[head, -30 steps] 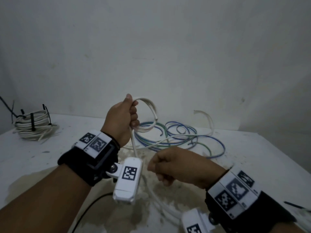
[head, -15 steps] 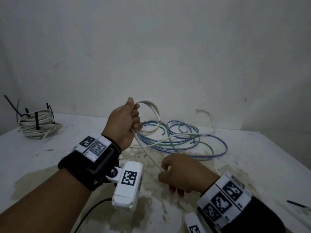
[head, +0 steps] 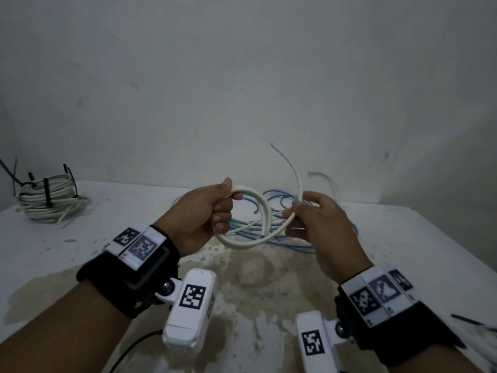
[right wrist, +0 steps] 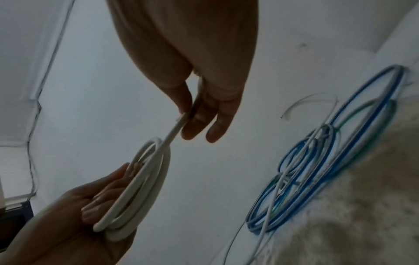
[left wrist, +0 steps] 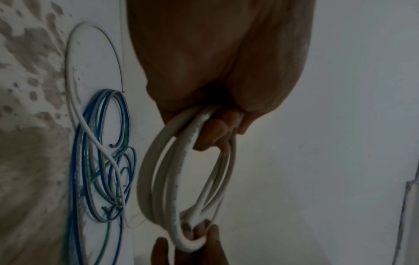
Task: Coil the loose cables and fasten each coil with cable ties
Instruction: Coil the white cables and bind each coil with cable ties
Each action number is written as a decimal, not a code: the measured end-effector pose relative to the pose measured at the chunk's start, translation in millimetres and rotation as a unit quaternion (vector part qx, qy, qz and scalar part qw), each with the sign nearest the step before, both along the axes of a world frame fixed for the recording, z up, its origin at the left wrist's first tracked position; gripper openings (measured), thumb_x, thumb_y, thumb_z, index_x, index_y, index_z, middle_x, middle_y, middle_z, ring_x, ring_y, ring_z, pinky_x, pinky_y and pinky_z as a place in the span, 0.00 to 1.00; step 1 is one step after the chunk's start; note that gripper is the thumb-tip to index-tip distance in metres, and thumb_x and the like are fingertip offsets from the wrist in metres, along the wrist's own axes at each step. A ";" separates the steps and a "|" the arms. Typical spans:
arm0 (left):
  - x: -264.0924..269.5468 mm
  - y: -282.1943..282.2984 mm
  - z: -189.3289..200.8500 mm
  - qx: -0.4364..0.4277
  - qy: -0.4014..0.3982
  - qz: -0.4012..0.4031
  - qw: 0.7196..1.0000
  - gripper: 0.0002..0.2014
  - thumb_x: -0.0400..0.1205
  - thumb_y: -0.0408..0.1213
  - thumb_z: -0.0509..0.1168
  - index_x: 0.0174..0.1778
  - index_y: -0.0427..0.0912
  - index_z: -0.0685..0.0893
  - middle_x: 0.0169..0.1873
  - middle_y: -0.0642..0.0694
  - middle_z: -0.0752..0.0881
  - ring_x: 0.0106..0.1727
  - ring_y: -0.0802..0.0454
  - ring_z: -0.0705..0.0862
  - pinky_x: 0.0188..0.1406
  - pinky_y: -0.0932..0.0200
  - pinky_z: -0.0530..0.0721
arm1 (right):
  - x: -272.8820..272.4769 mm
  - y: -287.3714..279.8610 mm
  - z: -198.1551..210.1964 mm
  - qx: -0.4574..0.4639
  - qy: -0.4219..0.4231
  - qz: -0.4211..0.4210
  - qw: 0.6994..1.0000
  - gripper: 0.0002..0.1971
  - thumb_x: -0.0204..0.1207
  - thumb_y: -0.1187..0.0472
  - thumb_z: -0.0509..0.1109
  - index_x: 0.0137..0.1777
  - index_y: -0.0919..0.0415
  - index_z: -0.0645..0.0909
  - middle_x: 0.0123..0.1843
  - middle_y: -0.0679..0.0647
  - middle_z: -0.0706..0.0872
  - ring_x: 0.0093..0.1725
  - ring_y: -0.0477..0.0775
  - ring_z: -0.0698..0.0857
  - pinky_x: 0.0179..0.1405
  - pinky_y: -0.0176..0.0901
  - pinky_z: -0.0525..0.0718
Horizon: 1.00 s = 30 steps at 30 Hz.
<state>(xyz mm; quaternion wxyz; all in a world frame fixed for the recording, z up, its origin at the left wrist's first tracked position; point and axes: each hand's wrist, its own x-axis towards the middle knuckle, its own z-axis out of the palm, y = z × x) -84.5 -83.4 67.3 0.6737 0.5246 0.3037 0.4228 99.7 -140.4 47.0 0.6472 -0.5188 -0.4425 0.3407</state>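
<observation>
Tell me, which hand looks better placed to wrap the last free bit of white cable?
The right hand, probably: it pinches the cable by its loose end, while the left hand grips the coil.

I see bare forearms, no sleeves. Each wrist wears a wide black strap (head: 126, 281) with white plates of black square markers (head: 376, 293) on top. A white camera box (head: 191, 305) with one marker hangs under each wrist on a small screw joint.

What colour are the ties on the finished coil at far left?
Black, on the finished coil of white cable; the head view shows them best.
</observation>
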 end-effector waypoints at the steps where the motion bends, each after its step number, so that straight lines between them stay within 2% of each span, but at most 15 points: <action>1: -0.2 -0.6 -1.1 0.008 0.012 -0.010 1.000 0.18 0.87 0.46 0.54 0.42 0.36 0.79 0.19 0.55 0.60 0.17 0.60 0.58 0.15 0.68 0.61 | 0.0 -0.9 1.8 0.004 -0.034 0.007 0.999 0.05 0.82 0.64 0.64 0.50 0.58 0.81 0.33 0.54 0.88 0.34 0.53 0.86 0.39 0.49 0.87; 4: 0.8 -1.9 -3.3 0.025 0.038 -0.022 0.999 0.18 0.87 0.45 0.54 0.42 0.36 0.80 0.20 0.55 0.59 0.19 0.60 0.56 0.15 0.68 0.58 | -1.4 -1.4 4.0 0.002 -0.108 0.027 0.994 0.12 0.82 0.61 0.64 0.38 0.55 0.85 0.32 0.53 0.88 0.37 0.56 0.85 0.42 0.55 0.87; 7: 2.3 -1.1 -3.6 0.026 0.043 -0.018 0.999 0.18 0.87 0.45 0.55 0.41 0.35 0.81 0.21 0.55 0.59 0.19 0.60 0.55 0.17 0.67 0.54 | -3.6 -1.2 2.8 0.011 -0.168 0.018 0.986 0.09 0.80 0.60 0.67 0.39 0.55 0.87 0.34 0.54 0.89 0.38 0.59 0.86 0.44 0.57 0.86; 9: 3.1 -0.8 -3.6 0.029 0.049 -0.020 0.998 0.18 0.87 0.44 0.56 0.41 0.35 0.82 0.21 0.54 0.59 0.20 0.60 0.55 0.18 0.66 0.52 | -5.3 -0.5 2.7 0.017 -0.197 0.011 0.980 0.09 0.78 0.59 0.69 0.38 0.54 0.87 0.36 0.53 0.90 0.39 0.55 0.87 0.42 0.52 0.86; 12: 4.1 -0.9 -3.7 0.033 0.061 -0.024 0.997 0.17 0.86 0.44 0.57 0.40 0.35 0.82 0.22 0.54 0.58 0.21 0.59 0.54 0.20 0.65 0.50 | -7.3 2.1 2.2 0.007 -0.192 0.025 0.981 0.08 0.78 0.59 0.70 0.51 0.58 0.90 0.45 0.47 0.90 0.39 0.39 0.85 0.41 0.36 0.81; 14: 4.3 -0.7 -3.5 0.037 0.066 -0.027 0.997 0.16 0.86 0.43 0.57 0.40 0.36 0.82 0.21 0.54 0.59 0.21 0.59 0.54 0.20 0.65 0.50 | -7.4 5.0 0.8 -0.007 -0.188 0.038 0.981 0.11 0.78 0.58 0.69 0.56 0.58 0.88 0.50 0.48 0.90 0.46 0.42 0.86 0.48 0.40 0.83; 16: 3.8 -0.5 -2.9 0.042 0.072 -0.031 0.996 0.16 0.86 0.42 0.57 0.40 0.36 0.81 0.21 0.54 0.60 0.20 0.60 0.54 0.19 0.66 0.51 | -7.9 5.8 -0.8 -0.018 -0.165 0.068 0.984 0.10 0.80 0.60 0.67 0.56 0.57 0.89 0.49 0.51 0.91 0.50 0.53 0.88 0.52 0.49 0.86; 18: 3.6 -0.3 -2.6 0.046 0.080 -0.030 0.995 0.15 0.86 0.41 0.57 0.40 0.35 0.81 0.20 0.55 0.60 0.19 0.60 0.55 0.19 0.66 0.51 | -9.7 4.3 -1.2 -0.027 -0.102 0.108 0.989 0.11 0.82 0.63 0.64 0.56 0.59 0.88 0.47 0.57 0.91 0.50 0.59 0.89 0.47 0.47 0.87; 20: 3.5 0.4 -2.8 0.052 0.087 -0.026 0.995 0.15 0.86 0.41 0.57 0.41 0.35 0.81 0.19 0.55 0.61 0.19 0.60 0.55 0.18 0.66 0.51 | -12.6 0.8 -1.4 -0.021 -0.065 0.138 0.988 0.11 0.83 0.62 0.63 0.55 0.60 0.87 0.48 0.59 0.91 0.48 0.58 0.90 0.42 0.42 0.87; 21: 3.5 0.5 -2.6 0.056 0.091 -0.027 0.994 0.14 0.86 0.41 0.57 0.41 0.36 0.80 0.19 0.55 0.61 0.19 0.60 0.55 0.18 0.66 0.51 | -14.3 -0.4 -2.3 -0.011 -0.068 0.145 0.987 0.11 0.82 0.61 0.63 0.54 0.56 0.87 0.47 0.58 0.91 0.46 0.57 0.90 0.42 0.42 0.88; 23: 4.4 0.9 -3.0 0.072 0.101 -0.035 0.992 0.14 0.86 0.41 0.57 0.39 0.37 0.80 0.21 0.54 0.60 0.20 0.59 0.55 0.18 0.65 0.51 | -18.5 -1.1 -5.2 0.014 -0.092 0.147 0.985 0.11 0.82 0.61 0.63 0.52 0.47 0.87 0.42 0.54 0.90 0.40 0.54 0.90 0.44 0.46 0.88; 25: 7.4 -0.4 -3.9 0.078 0.097 -0.047 0.991 0.14 0.86 0.42 0.57 0.39 0.38 0.80 0.22 0.52 0.59 0.21 0.58 0.55 0.20 0.64 0.52 | -20.9 -0.2 -7.9 0.035 -0.105 0.139 0.984 0.13 0.83 0.62 0.62 0.50 0.46 0.87 0.37 0.53 0.86 0.35 0.53 0.87 0.44 0.49 0.87; 27: 9.8 -2.9 -4.6 0.050 0.055 -0.070 0.995 0.15 0.84 0.45 0.58 0.40 0.37 0.80 0.22 0.51 0.62 0.21 0.57 0.58 0.19 0.65 0.57 | -20.9 -0.1 -8.2 0.054 -0.104 0.122 0.986 0.14 0.84 0.63 0.61 0.50 0.47 0.86 0.35 0.52 0.82 0.33 0.52 0.83 0.42 0.49 0.85; 29: 8.6 -2.3 -7.0 -0.013 -0.012 -0.091 0.996 0.20 0.80 0.52 0.60 0.41 0.36 0.81 0.25 0.45 0.74 0.23 0.52 0.72 0.22 0.62 0.74 | -18.0 -3.4 -6.1 0.062 -0.107 0.100 0.987 0.14 0.84 0.63 0.60 0.51 0.46 0.85 0.32 0.51 0.79 0.31 0.50 0.78 0.37 0.45 0.83; 30: 6.9 1.1 -9.4 -0.050 -0.041 -0.082 0.995 0.23 0.78 0.55 0.60 0.43 0.34 0.82 0.30 0.40 0.80 0.29 0.47 0.79 0.29 0.58 0.82 | -15.0 -5.4 -5.2 0.064 -0.126 0.084 0.986 0.14 0.85 0.63 0.59 0.50 0.47 0.85 0.31 0.50 0.78 0.31 0.49 0.77 0.34 0.43 0.81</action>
